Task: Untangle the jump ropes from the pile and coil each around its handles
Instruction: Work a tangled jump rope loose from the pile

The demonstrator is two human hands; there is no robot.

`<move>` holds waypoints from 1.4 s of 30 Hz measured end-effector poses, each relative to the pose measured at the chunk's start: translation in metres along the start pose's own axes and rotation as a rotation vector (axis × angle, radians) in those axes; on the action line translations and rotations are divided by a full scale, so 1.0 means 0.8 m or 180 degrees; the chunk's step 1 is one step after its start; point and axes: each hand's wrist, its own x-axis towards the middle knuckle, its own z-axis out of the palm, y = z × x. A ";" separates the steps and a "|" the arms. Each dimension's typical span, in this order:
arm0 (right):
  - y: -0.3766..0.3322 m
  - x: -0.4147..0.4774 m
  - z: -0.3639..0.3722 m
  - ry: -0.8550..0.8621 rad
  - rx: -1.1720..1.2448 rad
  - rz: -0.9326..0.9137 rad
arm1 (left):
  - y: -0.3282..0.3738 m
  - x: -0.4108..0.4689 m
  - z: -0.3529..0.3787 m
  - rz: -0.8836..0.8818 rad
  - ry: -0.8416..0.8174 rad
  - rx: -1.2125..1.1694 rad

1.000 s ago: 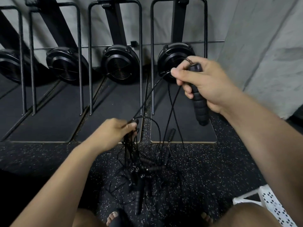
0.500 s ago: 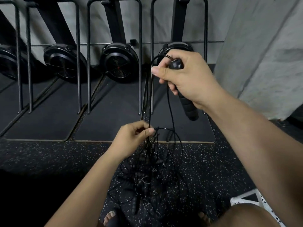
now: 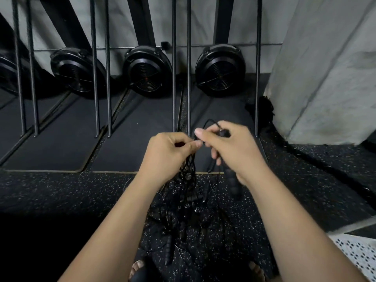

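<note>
Both arms reach forward, left hand (image 3: 171,153) and right hand (image 3: 232,151) pinched shut, fingertips touching.

Right hand (image 3: 234,153) lower, beside left hand (image 3: 166,157).

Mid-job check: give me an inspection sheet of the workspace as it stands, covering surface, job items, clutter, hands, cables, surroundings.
Surface: black speckled rubber floor, dark mats beyond.
Job's things: tangled pile of jump ropes partly lifted off the floor; one black handle hangs below the right hand.
Clutter: white perforated basket at lower right.
Grippers: left hand pinches a bunch of cords; right hand grips the handle's top and a cord loop; the two nearly touch.
Cables: nothing seen apart from the rope cords.
Surroundings: black fan wheels in a metal rack, grey wall to the right.
</note>
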 end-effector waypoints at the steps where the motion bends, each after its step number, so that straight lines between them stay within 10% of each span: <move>1: 0.006 -0.002 0.005 -0.0006 -0.0025 0.0030 | 0.005 0.000 0.001 0.0077 -0.0054 0.0019; 16: 0.016 0.009 -0.008 -0.0143 -0.0363 -0.0119 | -0.037 0.004 0.029 0.0141 -0.0522 -0.0782; 21: 0.008 0.009 -0.027 -0.0089 0.0044 -0.0175 | -0.072 -0.006 0.051 0.0119 -0.0875 0.0395; 27: 0.001 0.010 -0.043 0.0161 0.0561 -0.0263 | -0.088 -0.001 0.074 0.0800 0.0063 0.0922; 42: 0.003 0.018 -0.060 0.0691 0.0988 -0.0338 | -0.079 0.004 0.068 0.0754 0.0451 0.0747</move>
